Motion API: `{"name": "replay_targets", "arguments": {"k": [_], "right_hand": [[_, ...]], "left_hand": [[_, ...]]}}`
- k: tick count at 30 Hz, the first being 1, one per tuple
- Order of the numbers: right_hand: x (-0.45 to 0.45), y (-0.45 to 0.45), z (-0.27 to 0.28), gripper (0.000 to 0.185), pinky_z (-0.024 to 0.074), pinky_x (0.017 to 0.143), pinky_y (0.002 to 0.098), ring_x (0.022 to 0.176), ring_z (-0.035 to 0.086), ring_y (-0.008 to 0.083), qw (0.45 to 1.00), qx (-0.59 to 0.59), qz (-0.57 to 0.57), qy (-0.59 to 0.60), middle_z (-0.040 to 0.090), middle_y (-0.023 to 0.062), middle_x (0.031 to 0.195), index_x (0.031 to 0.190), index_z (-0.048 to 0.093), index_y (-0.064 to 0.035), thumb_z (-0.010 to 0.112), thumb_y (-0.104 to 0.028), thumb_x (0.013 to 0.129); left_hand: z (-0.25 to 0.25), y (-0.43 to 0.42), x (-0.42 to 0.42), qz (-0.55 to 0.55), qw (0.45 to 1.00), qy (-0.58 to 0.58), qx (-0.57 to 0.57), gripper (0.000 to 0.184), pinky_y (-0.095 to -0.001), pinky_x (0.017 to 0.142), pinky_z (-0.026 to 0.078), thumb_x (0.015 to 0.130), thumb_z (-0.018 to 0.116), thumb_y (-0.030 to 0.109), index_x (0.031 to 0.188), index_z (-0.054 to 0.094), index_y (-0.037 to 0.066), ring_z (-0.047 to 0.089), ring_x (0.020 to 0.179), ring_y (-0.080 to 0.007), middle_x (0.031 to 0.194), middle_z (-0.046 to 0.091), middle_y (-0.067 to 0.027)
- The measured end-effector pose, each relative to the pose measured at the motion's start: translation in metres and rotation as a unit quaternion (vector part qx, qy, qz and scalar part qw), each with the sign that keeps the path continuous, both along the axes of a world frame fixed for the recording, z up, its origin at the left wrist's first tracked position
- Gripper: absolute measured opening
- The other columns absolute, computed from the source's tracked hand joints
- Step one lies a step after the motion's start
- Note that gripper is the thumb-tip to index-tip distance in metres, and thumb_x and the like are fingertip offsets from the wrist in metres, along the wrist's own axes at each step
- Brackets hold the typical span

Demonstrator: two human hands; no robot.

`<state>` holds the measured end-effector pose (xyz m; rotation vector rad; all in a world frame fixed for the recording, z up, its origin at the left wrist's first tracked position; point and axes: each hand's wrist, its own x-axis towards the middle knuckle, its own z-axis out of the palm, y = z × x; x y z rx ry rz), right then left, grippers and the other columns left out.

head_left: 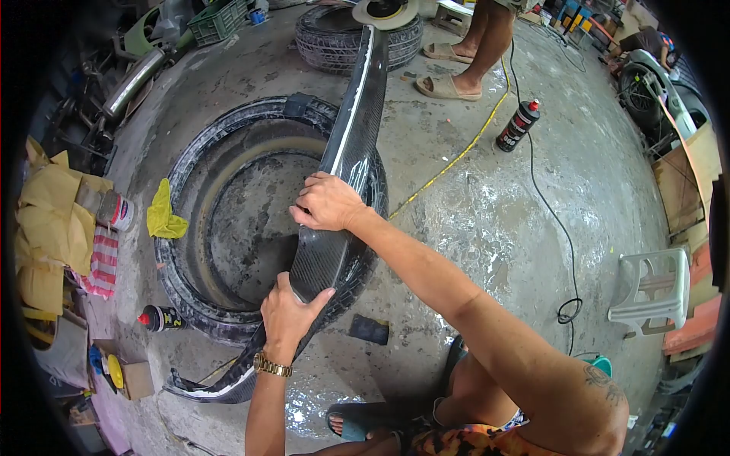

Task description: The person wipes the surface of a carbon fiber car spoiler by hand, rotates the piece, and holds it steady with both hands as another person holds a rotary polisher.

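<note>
A long, curved carbon-fibre panel (322, 258) with a glossy dark weave and a white-streaked edge lies across a tyre (180, 277) on the floor. My right hand (328, 202) grips the panel's middle from above, fingers curled over its left edge. Lower down, my left hand (287, 310), with a gold watch at the wrist, holds the panel, its thumb lying on the weave. The near end of the panel curves away to the lower left, partly behind my left arm. Its far end reaches a second tyre (323, 49).
A yellow cloth (164, 211) hangs on the tyre's left rim. Black bottles stand right (517, 125) and lie left (161, 318). A yellow cord (464, 150) and black cable (549, 205) cross the floor. Another person's legs (487, 49) stand behind; a white stool (650, 292) is right.
</note>
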<state>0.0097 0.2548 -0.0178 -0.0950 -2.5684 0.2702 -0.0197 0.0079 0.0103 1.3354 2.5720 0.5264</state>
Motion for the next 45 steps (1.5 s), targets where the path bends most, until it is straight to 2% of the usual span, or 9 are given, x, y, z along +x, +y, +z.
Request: {"name": "replay_targets", "arguments": {"k": [2, 8, 21, 24, 26, 28, 31, 36, 45], "right_hand": [[0.000, 0.000, 0.001, 0.045, 0.0504, 0.088, 0.0373, 0.079, 0.065, 0.0266, 1.000, 0.001, 0.000, -0.001, 0.068, 0.0094, 0.065, 0.060, 0.068, -0.0051, 0.057, -0.037, 0.090], [0.002, 0.000, 0.003, 0.044, 0.0505, 0.088, 0.0370, 0.079, 0.065, 0.0263, 1.000, 0.000, -0.002, -0.005, 0.068, 0.0090, 0.066, 0.060, 0.069, -0.0052, 0.057, -0.037, 0.090], [0.000, 0.001, -0.002, 0.042, 0.0523, 0.085, 0.0386, 0.080, 0.065, 0.0271, 1.000, -0.013, 0.000, 0.022, 0.066, 0.0091, 0.064, 0.060, 0.069, -0.0064, 0.059, -0.037, 0.087], [0.000, 0.005, 0.002, 0.037, 0.0535, 0.083, 0.0408, 0.084, 0.065, 0.0295, 0.999, -0.024, -0.005, -0.042, 0.067, 0.0100, 0.070, 0.068, 0.071, -0.0077, 0.060, -0.038, 0.086], [0.000, 0.022, 0.010, 0.034, 0.0541, 0.085, 0.0432, 0.094, 0.064, 0.0317, 0.986, -0.158, 0.051, 0.023, 0.069, 0.0117, 0.089, 0.082, 0.072, -0.0084, 0.060, -0.040, 0.086], [-0.006, 0.062, 0.020, 0.037, 0.0521, 0.091, 0.0456, 0.109, 0.059, 0.0336, 0.994, -0.102, 0.026, 0.020, 0.065, 0.0129, 0.110, 0.095, 0.070, -0.0060, 0.059, -0.041, 0.089], [-0.020, 0.128, 0.023, 0.051, 0.0450, 0.099, 0.0433, 0.101, 0.063, 0.0355, 1.000, -0.012, 0.003, 0.028, 0.070, 0.0179, 0.099, 0.088, 0.074, -0.0001, 0.055, -0.047, 0.093], [-0.030, 0.150, 0.008, 0.068, 0.0412, 0.104, 0.0423, 0.103, 0.065, 0.0331, 0.986, -0.046, -0.124, -0.104, 0.072, 0.0202, 0.093, 0.083, 0.077, -0.0013, 0.041, -0.058, 0.097], [-0.029, 0.149, 0.003, 0.058, 0.0398, 0.106, 0.0418, 0.105, 0.064, 0.0311, 0.985, -0.033, -0.136, -0.097, 0.072, 0.0194, 0.092, 0.084, 0.079, -0.0068, 0.042, -0.051, 0.094]], "left_hand": [[-0.002, 0.000, -0.001, -0.015, 0.999, 0.030, 0.015, 0.083, -0.0500, 0.069, 0.055, 0.072, 0.080, 0.063, 0.107, 0.057, -0.009, 0.068, 0.078, -0.0442, 0.081, 0.068, -0.0265], [0.003, 0.001, 0.001, 0.005, 1.000, -0.007, 0.000, 0.089, -0.0521, 0.075, 0.053, 0.071, 0.082, 0.061, 0.117, 0.057, -0.011, 0.068, 0.084, -0.0466, 0.086, 0.068, -0.0307], [-0.002, 0.000, -0.001, -0.016, 0.999, 0.026, 0.021, 0.085, -0.0500, 0.072, 0.055, 0.072, 0.081, 0.062, 0.110, 0.057, -0.010, 0.069, 0.081, -0.0448, 0.086, 0.069, -0.0278], [-0.002, -0.003, -0.002, -0.008, 1.000, -0.006, 0.017, 0.084, -0.0522, 0.076, 0.053, 0.072, 0.082, 0.058, 0.115, 0.058, -0.009, 0.067, 0.086, -0.0471, 0.088, 0.068, -0.0305], [-0.004, -0.003, -0.002, -0.011, 1.000, 0.006, 0.021, 0.084, -0.0525, 0.076, 0.053, 0.072, 0.082, 0.058, 0.115, 0.058, -0.010, 0.067, 0.086, -0.0473, 0.088, 0.068, -0.0307], [-0.004, -0.002, -0.002, -0.013, 0.999, 0.007, 0.028, 0.084, -0.0526, 0.076, 0.053, 0.072, 0.082, 0.058, 0.116, 0.058, -0.010, 0.067, 0.086, -0.0474, 0.088, 0.068, -0.0309], [-0.003, -0.004, 0.000, -0.015, 0.999, 0.020, 0.028, 0.085, -0.0526, 0.076, 0.053, 0.072, 0.083, 0.058, 0.116, 0.058, -0.011, 0.067, 0.086, -0.0478, 0.089, 0.068, -0.0313], [0.001, 0.000, -0.001, -0.016, 1.000, 0.007, 0.014, 0.084, -0.0521, 0.078, 0.053, 0.074, 0.083, 0.055, 0.118, 0.058, -0.011, 0.067, 0.090, -0.0483, 0.094, 0.068, -0.0328], [0.000, 0.003, -0.001, -0.007, 1.000, -0.001, 0.002, 0.085, -0.0532, 0.076, 0.053, 0.073, 0.083, 0.057, 0.120, 0.055, -0.009, 0.067, 0.086, -0.0499, 0.090, 0.068, -0.0336]]}}
